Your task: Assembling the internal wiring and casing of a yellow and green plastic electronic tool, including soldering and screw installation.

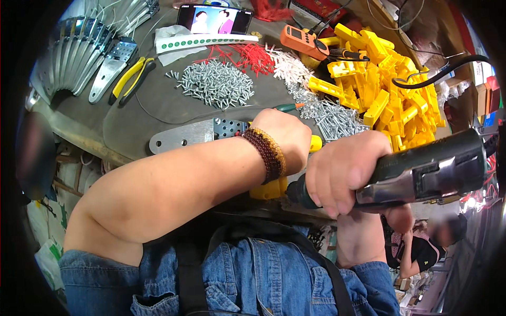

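My right hand [345,171] is wrapped round a dark power screwdriver [421,174], which lies sideways with its narrow end pointing left. Just left of it, my left hand [284,134] is closed, a beaded bracelet at its wrist. Yellow plastic [315,143] pokes out beside that fist, and the fingers' grip on it is partly hidden. Under the left wrist a flat metal plate [182,139] with round holes and a perforated blue-grey end lies on the bench. Another yellow plastic part [270,188] shows below the wrist. The screwdriver's tip cannot be made out.
Loose screws [216,84], red pieces [255,58], white pieces [290,67] and longer screws [337,120] lie in heaps. Yellow plastic parts [390,84] pile up at right, near an orange meter [303,42]. Pliers [132,79], metal plates [74,52] and a phone [213,20] lie beyond. Another person [421,247] sits lower right.
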`<state>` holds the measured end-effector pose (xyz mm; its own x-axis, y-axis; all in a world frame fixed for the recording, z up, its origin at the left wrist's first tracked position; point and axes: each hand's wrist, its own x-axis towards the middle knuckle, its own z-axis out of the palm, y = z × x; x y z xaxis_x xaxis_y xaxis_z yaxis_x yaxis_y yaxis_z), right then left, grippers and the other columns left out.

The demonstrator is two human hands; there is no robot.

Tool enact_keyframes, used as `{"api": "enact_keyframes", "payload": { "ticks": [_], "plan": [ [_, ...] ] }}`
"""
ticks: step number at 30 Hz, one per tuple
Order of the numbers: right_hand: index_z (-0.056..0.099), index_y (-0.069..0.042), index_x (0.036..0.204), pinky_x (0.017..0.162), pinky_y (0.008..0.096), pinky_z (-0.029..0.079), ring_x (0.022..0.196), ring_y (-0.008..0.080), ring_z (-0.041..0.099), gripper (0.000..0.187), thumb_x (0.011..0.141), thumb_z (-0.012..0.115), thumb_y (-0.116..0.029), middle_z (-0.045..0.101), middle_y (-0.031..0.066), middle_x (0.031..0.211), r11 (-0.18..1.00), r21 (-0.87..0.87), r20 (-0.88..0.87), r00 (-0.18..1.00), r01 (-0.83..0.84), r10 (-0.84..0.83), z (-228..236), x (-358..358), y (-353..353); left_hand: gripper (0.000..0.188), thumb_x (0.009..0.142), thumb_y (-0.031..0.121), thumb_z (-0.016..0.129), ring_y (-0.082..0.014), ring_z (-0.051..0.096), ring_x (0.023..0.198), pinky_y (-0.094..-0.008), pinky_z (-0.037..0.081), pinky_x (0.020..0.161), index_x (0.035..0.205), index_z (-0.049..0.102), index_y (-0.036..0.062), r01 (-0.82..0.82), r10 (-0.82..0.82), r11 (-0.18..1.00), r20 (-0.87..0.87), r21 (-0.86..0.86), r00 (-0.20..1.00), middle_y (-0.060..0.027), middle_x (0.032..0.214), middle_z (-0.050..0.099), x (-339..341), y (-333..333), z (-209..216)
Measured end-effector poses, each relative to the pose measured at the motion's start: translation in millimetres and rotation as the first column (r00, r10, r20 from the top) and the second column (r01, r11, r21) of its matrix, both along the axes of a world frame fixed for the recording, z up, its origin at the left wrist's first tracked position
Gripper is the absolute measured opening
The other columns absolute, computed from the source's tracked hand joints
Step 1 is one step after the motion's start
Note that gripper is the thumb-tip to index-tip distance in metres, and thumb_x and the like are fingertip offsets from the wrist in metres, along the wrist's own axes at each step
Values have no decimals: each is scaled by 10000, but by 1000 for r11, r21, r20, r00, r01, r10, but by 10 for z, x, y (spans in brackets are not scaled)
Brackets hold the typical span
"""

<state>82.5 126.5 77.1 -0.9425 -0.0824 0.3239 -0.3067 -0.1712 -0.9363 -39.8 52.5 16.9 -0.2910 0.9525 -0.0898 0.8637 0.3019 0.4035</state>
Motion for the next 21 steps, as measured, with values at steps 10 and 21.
{"api": "enact_keyframes", "payload": {
  "ticks": [10,21],
  "plan": [
    [584,69,947,510,293,465,582,191,600,721,665,867,-531,622,126,735,882,-167,-217,889,-440,403,-164,-262,148,334,854,327,540,-274,706,968,-386,543,835,973,757,103,1,0,999,7,-52,1000,-127,1017,738,0,-97,153],
    [690,23,712,450,316,440,473,233,570,358,851,722,-306,566,87,526,783,-16,-92,781,-622,618,55,-504,-73,389,871,377,497,-279,712,904,-407,548,761,912,762,96,35,-38,992,21,124,999,-124,952,741,20,-35,-92]
  ]
}}
